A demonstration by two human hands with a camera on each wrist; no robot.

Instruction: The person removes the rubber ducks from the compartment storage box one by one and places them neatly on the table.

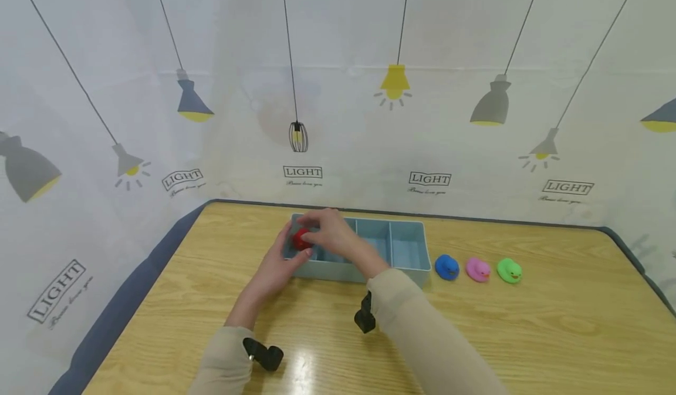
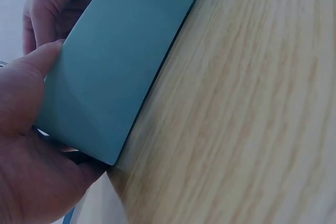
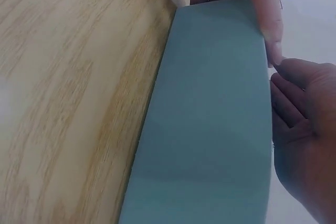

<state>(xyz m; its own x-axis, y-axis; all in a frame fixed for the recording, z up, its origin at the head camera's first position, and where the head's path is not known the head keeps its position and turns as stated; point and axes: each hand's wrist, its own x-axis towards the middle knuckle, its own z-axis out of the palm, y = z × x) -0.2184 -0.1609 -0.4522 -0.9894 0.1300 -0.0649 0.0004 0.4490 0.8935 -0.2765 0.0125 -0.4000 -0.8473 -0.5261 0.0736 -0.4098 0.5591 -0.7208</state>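
A light blue divided box stands on the table, and its near side wall fills much of both wrist views. My left hand grips the box's left end, its thumb over the near rim. In the leftmost compartment is a red toy duck, partly covered by fingers. My right hand reaches over the box from the right and holds the red duck between thumb and fingers. To the right of the box sit a blue toy duck, a pink one and a green one, side by side.
The wooden table has a dark edge along its back and sides. Behind it hangs a pale cloth printed with lamps. A small black camera mount sticks out from the left sleeve, another from the right.
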